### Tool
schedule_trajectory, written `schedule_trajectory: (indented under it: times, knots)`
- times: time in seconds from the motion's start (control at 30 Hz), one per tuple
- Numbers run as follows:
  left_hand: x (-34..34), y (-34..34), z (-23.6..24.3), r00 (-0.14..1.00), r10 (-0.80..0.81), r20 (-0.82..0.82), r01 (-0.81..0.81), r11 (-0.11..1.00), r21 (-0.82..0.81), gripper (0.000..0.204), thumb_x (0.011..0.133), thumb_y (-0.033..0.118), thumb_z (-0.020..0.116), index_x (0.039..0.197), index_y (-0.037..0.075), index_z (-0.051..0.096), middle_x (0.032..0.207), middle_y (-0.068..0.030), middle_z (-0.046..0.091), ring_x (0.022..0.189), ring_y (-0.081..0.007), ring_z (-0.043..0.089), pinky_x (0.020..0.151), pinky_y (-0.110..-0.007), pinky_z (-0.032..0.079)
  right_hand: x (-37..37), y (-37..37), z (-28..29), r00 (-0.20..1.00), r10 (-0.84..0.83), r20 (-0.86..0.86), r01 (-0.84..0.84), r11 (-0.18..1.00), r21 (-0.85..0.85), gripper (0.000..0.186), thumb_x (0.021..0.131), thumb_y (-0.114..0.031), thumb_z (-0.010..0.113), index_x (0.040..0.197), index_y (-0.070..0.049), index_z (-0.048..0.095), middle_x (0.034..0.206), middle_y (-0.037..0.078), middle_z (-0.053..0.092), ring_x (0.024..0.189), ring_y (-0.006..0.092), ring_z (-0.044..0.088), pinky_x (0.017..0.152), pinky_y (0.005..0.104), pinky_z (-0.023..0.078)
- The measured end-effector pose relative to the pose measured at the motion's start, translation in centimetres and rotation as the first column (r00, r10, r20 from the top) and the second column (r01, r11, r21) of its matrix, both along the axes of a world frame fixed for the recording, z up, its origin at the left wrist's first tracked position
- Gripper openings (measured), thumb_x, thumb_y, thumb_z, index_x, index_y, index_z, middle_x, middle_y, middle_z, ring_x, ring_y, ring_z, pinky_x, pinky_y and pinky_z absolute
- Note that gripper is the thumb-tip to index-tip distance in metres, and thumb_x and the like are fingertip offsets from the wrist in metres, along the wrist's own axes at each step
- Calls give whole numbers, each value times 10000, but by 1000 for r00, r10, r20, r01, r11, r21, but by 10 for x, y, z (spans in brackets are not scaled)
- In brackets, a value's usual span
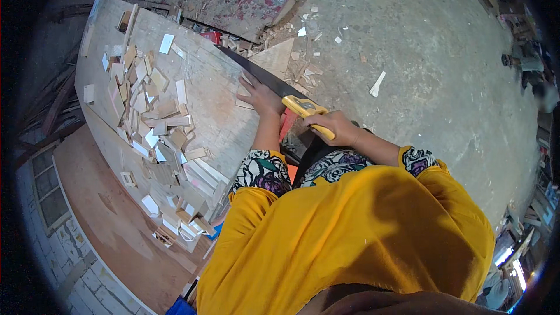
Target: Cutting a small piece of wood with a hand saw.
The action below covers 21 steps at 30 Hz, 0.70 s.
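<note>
My right hand (338,128) is wrapped round the yellow handle of a hand saw (273,83). Its dark blade runs up and left along the worktable's edge, with the tip near a red object. At that same edge my left hand (265,100) holds a small pale wood piece (244,97) down on the tabletop, thumb and fingers spread about it. The blade passes close beside the left fingers. Whether its teeth touch the wood piece cannot be made out, since my hand covers part of it.
Many small wood offcuts (166,119) lie heaped across the worktable (213,79). Scraps and a thin board (274,58) rest on the concrete floor (408,81) beyond the blade. A brown panel (111,210) and a block wall (87,283) stand at the left.
</note>
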State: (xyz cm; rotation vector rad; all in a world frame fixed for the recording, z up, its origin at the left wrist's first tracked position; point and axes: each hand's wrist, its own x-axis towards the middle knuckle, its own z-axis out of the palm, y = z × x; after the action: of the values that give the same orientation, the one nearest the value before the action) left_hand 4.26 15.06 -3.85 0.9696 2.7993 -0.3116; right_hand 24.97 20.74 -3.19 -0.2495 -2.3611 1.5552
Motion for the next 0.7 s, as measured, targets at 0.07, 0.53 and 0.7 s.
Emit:
schedule_trajectory:
  times: [0.07, 0.53, 0.7]
  knots:
    - [-2, -3, -8, 998, -28, -57, 28, 1000, 6, 757, 767, 378, 644, 1373, 0, 394, 1537, -153, 58, 1417, -358, 63, 1031, -677, 156, -8, -5, -2, 1000, -2, 16, 2, 1000, -1, 273, 820, -191, 617, 1087, -211, 561, 995, 108, 656, 789, 363, 635, 671, 426, 518]
    - [5, 9, 29, 999, -36, 28, 37, 999, -14, 1098, 639, 575, 702, 1471, 86, 179, 1524, -194, 116, 1409, -377, 95, 1030, -686, 148, 74, 21, 73, 997, -65, 39, 70, 986, -150, 258, 831, -99, 611, 1083, -140, 575, 991, 128, 651, 809, 345, 641, 671, 372, 511]
    - [-7, -2, 7, 998, 31, 56, -43, 975, 216, 1144, 610, 622, 713, 1470, 90, 177, 1516, -207, 147, 1406, -354, 124, 1025, -671, 173, 103, 39, 106, 972, -235, 18, 235, 972, -3, 263, 810, -60, 616, 1070, -88, 584, 975, 139, 650, 802, 310, 657, 689, 336, 502]
